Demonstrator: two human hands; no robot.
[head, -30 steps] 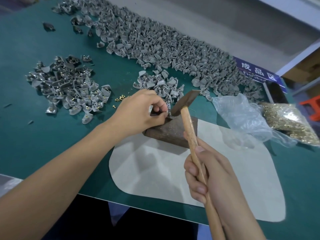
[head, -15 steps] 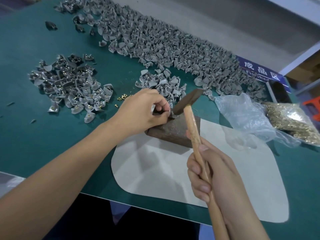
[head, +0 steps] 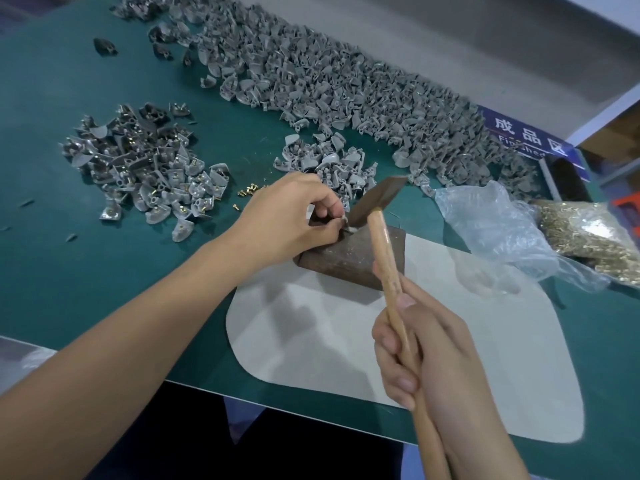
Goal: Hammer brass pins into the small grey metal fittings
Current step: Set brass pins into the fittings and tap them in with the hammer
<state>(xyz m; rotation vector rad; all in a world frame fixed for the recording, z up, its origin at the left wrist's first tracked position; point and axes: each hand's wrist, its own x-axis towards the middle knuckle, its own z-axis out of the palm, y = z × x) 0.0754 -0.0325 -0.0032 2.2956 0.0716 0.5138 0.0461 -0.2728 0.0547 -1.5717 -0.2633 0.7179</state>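
Fitting (head: 344,224), small and grey, pinched between the thumb and curled fingers of the left hand (head: 291,220) on the top far edge of a dark metal block (head: 349,256); most of the fitting is hidden by the fingers, and no pin can be made out in it. Right hand (head: 422,355), nearer the viewer, is clamped round the wooden handle of a hammer (head: 379,202), thumb laid along the shaft. The dark hammer head is tilted, its lower end at the fitting just beside the left fingertips; whether it touches cannot be told. The handle crosses in front of the block's right part. The block stands on the far corner of a pale grey mat (head: 467,358) lying on the green worktop (head: 52,237).

Left of the left hand, a few loose brass pins (head: 246,194) lie on the worktop, just beside a heap of fittings with brass showing in them (head: 145,168). Just beyond the left hand is a small cluster of plain grey fittings (head: 325,161), and behind it a long band of many more (head: 346,95) runs along the far side of the worktop. To the right of the block lie a crumpled clear plastic bag (head: 495,223) and, touching it, a bag of brass pins (head: 595,244). A blue sign (head: 526,136) with white characters lies at the far right, partly covered by fittings.
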